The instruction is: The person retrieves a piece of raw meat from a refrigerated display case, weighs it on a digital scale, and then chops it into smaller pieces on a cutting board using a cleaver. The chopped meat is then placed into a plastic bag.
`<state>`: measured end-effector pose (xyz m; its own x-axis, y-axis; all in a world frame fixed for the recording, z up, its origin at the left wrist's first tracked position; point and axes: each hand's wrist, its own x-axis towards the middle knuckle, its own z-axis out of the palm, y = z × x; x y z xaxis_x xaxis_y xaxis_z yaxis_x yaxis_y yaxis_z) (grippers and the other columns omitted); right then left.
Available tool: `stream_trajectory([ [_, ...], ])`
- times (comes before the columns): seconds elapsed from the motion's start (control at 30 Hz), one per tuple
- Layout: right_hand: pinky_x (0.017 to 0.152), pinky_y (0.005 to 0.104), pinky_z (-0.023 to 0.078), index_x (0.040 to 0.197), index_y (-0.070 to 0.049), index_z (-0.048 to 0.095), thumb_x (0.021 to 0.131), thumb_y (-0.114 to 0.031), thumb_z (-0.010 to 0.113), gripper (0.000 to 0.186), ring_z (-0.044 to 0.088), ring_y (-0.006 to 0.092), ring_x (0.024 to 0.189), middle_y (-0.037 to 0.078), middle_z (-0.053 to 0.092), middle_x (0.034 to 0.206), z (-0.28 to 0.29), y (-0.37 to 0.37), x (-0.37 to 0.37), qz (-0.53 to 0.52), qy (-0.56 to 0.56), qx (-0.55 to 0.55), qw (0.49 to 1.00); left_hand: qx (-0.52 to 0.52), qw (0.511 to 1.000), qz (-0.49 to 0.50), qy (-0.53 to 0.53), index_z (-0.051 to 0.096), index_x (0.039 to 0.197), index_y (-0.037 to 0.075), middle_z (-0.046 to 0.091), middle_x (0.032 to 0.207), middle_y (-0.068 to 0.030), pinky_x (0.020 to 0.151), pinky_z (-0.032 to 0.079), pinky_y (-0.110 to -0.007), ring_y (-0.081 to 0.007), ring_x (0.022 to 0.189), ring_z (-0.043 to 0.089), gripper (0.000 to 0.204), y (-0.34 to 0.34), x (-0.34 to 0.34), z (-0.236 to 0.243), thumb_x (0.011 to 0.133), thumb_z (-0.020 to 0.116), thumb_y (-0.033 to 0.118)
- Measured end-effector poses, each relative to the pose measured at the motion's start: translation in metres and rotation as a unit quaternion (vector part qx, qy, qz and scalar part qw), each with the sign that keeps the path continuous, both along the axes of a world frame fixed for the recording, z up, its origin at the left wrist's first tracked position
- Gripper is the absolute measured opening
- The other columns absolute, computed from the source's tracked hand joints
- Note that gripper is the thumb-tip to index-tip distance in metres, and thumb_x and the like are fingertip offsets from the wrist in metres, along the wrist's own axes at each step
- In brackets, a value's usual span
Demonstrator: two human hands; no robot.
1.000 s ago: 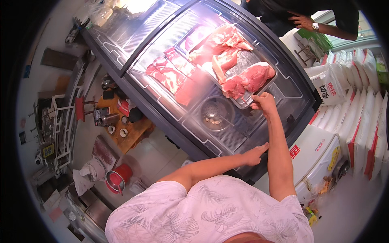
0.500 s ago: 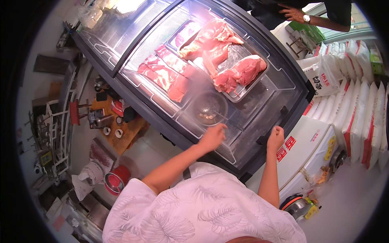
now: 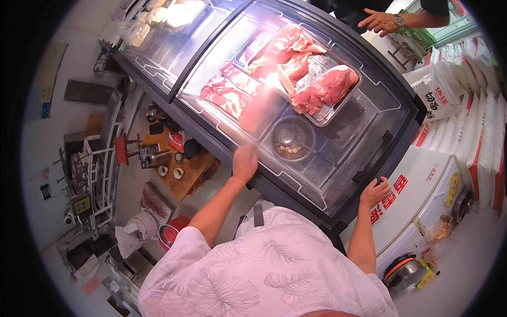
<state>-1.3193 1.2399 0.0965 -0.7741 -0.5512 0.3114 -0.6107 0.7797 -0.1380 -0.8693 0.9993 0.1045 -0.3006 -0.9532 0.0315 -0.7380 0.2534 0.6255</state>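
A dark-framed display chiller with a see-through top stretches in front of me. My left hand is at its near edge, slightly blurred, its fingertips hidden. Just past the chiller's right corner is my right hand, open, fingers loosely bent and apart, above a white chest freezer. Inside the chiller, large cuts of raw meat lie on a metal tray. Flat slabs of meat lie to their left. A round strainer-like bowl holds several small pale pieces.
At the far right, another person's hand with a wristwatch hangs beyond the chiller. White sacks are stacked at the right. A low wooden table with cups stands at the left, near a red bucket.
My left hand has moved left from above the bowl to the chiller's near edge. My right hand has opened and shifted slightly right and down. The view has shifted too.
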Motion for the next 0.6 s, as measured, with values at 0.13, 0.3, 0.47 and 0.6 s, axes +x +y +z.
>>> stream_trajectory([
  [0.13,0.109,0.0527,0.044,0.126,-0.003,0.058,0.095,-0.017,0.073,0.037,0.053,0.0405,0.122,0.018,0.057,0.123,-0.008,0.002,-0.005,-0.030,-0.013,-0.008,0.999,-0.060,0.996,-0.029,-0.062,0.064,0.108,0.003,0.065,0.101,-0.0174,0.090,0.052,-0.048,-0.0388,0.100,0.063,0.014,0.003,0.003,-0.003,0.094,0.063,0.002],
  [0.3,0.110,0.0523,0.044,0.127,-0.003,0.055,0.095,-0.020,0.074,0.040,0.053,0.0401,0.125,0.019,0.055,0.125,-0.009,0.004,-0.007,-0.047,-0.025,-0.019,0.998,-0.082,0.992,-0.031,-0.086,0.061,0.108,0.003,0.063,0.099,-0.0169,0.089,0.051,-0.048,-0.0389,0.099,0.062,0.014,0.006,-0.002,-0.006,0.095,0.064,0.004],
  [0.47,0.110,0.0525,0.045,0.130,-0.003,0.053,0.096,-0.021,0.074,0.043,0.053,0.0396,0.127,0.019,0.054,0.128,-0.009,0.004,-0.006,-0.062,-0.039,-0.014,0.997,-0.086,0.992,-0.033,-0.092,0.061,0.105,0.005,0.058,0.097,-0.0171,0.088,0.048,-0.049,-0.0389,0.098,0.058,0.015,0.007,-0.003,-0.011,0.092,0.063,0.010],
  [0.6,0.110,0.0531,0.045,0.130,-0.002,0.052,0.097,-0.024,0.074,0.046,0.054,0.0402,0.127,0.020,0.054,0.129,-0.009,0.003,-0.007,-0.077,-0.037,-0.013,0.996,-0.082,0.992,-0.029,-0.097,0.061,0.106,0.005,0.058,0.098,-0.0171,0.088,0.048,-0.049,-0.0387,0.098,0.058,0.016,0.008,-0.003,-0.011,0.091,0.064,0.011],
])
